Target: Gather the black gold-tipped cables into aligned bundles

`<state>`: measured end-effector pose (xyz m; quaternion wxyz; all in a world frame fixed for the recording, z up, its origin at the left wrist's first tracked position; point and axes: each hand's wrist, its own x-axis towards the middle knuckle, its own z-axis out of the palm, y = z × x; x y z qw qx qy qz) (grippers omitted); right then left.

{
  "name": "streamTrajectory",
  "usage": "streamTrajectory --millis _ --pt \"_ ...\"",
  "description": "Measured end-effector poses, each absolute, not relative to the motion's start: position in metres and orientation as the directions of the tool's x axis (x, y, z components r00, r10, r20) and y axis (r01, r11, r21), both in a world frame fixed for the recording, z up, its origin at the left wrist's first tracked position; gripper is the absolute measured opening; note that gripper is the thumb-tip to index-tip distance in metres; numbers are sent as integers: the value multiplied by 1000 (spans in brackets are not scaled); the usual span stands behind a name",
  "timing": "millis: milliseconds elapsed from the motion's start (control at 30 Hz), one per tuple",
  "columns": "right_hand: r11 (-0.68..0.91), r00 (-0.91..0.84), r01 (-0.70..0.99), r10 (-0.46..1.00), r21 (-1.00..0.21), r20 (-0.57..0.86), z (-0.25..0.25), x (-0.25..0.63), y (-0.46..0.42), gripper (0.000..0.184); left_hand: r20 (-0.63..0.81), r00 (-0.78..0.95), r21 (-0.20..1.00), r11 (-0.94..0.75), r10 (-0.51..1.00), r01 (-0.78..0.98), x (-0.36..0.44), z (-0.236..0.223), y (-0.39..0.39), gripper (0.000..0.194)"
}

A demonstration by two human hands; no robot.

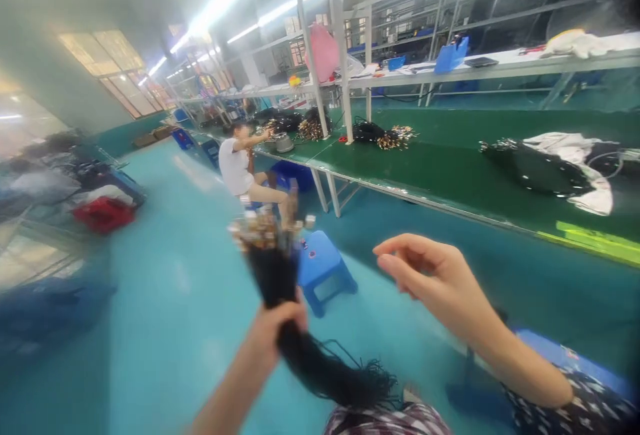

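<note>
While its blurred connector ends (260,230) point up and forward, the bundle of black cables (273,276) is held in the air before the person, its loose lower strands (345,376) bending rightward above checked clothing (390,422). The left hand (281,327) is wrapped round the bundle below those ends, its forearm slanting up and to the right from the bottom edge. Well apart from it, the right hand (427,267) is raised with nothing visible in its grasp; the fingers curl inward, thumb and forefinger tips near each other with a narrow gap between. The forearm slopes down to a dark patterned sleeve (565,403). Beyond the bundle stands a blue stool (323,258), then a green-topped bench (450,162) bearing other cable bundles (367,132), with a co-worker (237,167) in white seated farther along it.
</note>
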<state>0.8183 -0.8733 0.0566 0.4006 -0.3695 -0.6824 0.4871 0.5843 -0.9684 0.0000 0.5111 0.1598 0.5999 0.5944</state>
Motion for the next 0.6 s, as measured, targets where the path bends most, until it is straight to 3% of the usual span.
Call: streamTrajectory --millis 100,167,200,267,300,333,367,433,467,533,600 --pt "129 -288 189 955 -973 71 34 853 -865 36 -316 -699 914 8 641 -406 542 11 -958 28" --pt "54 -249 221 968 -974 -3 18 867 -860 40 -219 -783 913 -160 582 -375 555 4 -947 28" --pt "27 -250 230 968 -973 -32 10 871 -858 42 -226 -715 910 -117 662 -397 570 -3 -943 25" --pt "-6 -269 237 961 -972 -72 -3 876 -854 45 -319 -406 906 149 857 -396 598 -18 -943 18" --pt "-18 -272 235 959 -972 -84 -8 880 -853 45 -348 -271 906 247 897 -345 603 -24 -945 15" --pt "-28 -267 233 959 -972 -91 -13 885 -853 46 -353 -251 916 280 901 -287 599 -27 -949 15" --pt "-37 -256 231 962 -972 -97 -19 890 -852 45 -345 -357 932 274 868 -237 587 -27 -954 19" --pt "-61 -231 245 966 -968 -119 -32 905 -853 45 -234 -742 972 152 628 -177 546 -20 -964 26" --pt "-78 -224 257 965 -963 -138 -41 912 -854 45 -186 -821 982 117 539 -146 525 -15 -967 26" --pt "-123 -242 282 951 -952 -195 -63 922 -856 47 -116 -883 993 51 454 -104 497 -7 -965 30" --pt "-163 -311 312 913 -936 -263 -88 923 -860 47 -126 -861 992 39 493 -123 498 -10 -958 28"
